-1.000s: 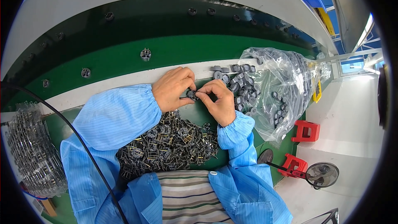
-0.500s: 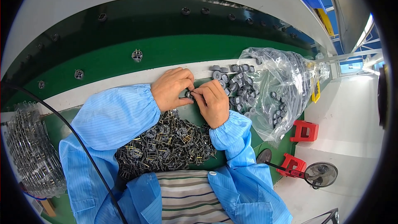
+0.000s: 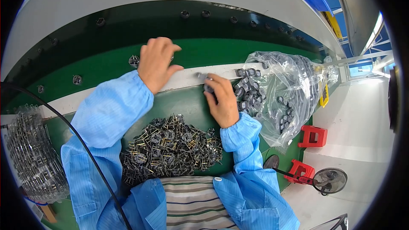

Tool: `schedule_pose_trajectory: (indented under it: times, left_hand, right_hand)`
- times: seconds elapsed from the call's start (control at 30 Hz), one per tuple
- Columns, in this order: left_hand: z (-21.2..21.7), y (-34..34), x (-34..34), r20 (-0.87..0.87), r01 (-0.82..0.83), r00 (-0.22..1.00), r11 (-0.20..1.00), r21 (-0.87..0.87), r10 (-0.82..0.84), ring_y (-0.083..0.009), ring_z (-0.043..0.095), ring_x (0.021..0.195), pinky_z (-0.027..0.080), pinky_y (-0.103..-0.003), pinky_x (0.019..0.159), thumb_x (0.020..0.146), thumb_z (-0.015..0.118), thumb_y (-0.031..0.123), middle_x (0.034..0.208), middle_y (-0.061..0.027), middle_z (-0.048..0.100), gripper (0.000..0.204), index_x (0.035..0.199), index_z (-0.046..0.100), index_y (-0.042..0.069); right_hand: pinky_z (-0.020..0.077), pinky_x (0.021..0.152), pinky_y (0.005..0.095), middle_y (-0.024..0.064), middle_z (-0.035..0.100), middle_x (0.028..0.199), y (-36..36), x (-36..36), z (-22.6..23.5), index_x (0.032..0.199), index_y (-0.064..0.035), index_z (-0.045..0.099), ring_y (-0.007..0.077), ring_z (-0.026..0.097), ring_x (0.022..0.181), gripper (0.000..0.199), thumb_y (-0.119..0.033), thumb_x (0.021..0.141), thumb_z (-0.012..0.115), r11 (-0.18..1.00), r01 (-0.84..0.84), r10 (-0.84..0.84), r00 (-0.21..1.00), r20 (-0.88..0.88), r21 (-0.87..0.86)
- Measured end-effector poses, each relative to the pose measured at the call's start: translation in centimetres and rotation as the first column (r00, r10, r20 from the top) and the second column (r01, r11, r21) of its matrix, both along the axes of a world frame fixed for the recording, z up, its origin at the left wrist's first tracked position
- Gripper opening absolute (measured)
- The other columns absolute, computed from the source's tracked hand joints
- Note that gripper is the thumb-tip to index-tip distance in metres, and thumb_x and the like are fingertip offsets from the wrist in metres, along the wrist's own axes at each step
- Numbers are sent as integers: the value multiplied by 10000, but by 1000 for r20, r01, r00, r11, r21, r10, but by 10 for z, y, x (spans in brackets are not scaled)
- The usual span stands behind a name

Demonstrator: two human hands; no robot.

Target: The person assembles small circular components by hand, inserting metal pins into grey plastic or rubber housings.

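My left hand (image 3: 158, 64) is over the green belt, thumb and fingers apart. A small round part shows partly behind its fingertips, seemingly resting on the belt. My right hand (image 3: 222, 102) curls its fingers round a grey round cap (image 3: 208, 87) near the white rail; another grey piece, smeared by motion, is just beyond the fingertips. Right of that hand lies a cluster of grey caps (image 3: 251, 91), spilling from a clear plastic bag (image 3: 277, 102). A heap of small black parts with metal pins (image 3: 172, 147) lies on the green table close to my body.
Spaced along the green belt (image 3: 204, 51) are round pinned parts (image 3: 77, 79). A white rail (image 3: 187, 78) borders it. Stacked clear trays (image 3: 36, 157) stand at left, and a black cable (image 3: 64, 123) crosses my left sleeve. Red stools (image 3: 313, 136) and a fan (image 3: 330, 180) are at right.
My hands have parted from the small part they held together. The left moved up and left over the belt and opened; the right shifted slightly and now has a grey cap.
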State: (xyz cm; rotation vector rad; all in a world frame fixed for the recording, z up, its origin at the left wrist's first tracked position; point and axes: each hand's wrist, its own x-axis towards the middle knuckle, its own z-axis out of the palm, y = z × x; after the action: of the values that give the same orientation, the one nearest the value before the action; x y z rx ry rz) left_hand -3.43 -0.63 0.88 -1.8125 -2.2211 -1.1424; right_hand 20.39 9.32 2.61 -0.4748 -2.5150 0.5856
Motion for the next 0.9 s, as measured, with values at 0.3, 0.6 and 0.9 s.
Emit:
schedule_pose_trajectory:
  times: [0.3, 0.6, 0.9]
  left_hand:
    - [-10, -5, 32, 247, 459, 869, 885, -78, -429, -267, 587, 1026, 491, -427, 920, 805, 851, 261, 1076, -50, 615, 346, 1051, 687, 80]
    - [0, -10, 42, 238, 429, 886, 898, -95, -398, -293, 578, 1034, 445, -417, 931, 758, 877, 258, 1090, -58, 619, 421, 1101, 691, 101]
    - [-10, -12, 45, 181, 468, 873, 883, -44, -454, -285, 577, 1015, 449, -415, 914, 759, 875, 235, 1059, -57, 615, 390, 1087, 703, 114]
  right_hand:
    - [513, 1030, 462, 190, 630, 1363, -11, 19, 2, 1022, 7, 697, 404, 589, 1276, 273, 105, 776, 765, 999, -47, 46, 999, -28, -17]
    - [536, 886, 415, 129, 671, 1127, -26, 75, 45, 1037, -25, 735, 327, 650, 1049, 221, 12, 823, 775, 929, -155, 245, 939, 243, -336]
    - [544, 656, 371, 120, 671, 871, -19, 45, 16, 964, -15, 735, 293, 676, 761, 121, 1, 850, 774, 849, 221, -135, 969, 207, -480]
